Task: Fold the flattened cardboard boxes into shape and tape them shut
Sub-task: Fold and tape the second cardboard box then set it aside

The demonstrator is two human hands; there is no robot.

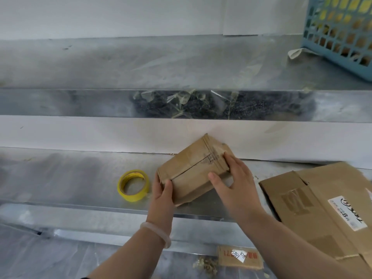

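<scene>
A small brown cardboard box (192, 168), folded into shape with its two top flaps meeting in a seam, sits tilted on the metal shelf (80, 178). My left hand (163, 191) grips its near left corner, thumb on top. My right hand (234, 183) holds the right end, fingers curled over the top edge and thumb on the near side. A roll of yellow tape (133, 185) lies flat on the shelf just left of the box, touched by neither hand.
A larger flattened cardboard box (326, 208) with old tape and a white label lies at the right. A blue plastic basket (342, 33) stands on the upper shelf, back right. A small labelled cardboard piece (240, 257) and scraps lie below the shelf edge.
</scene>
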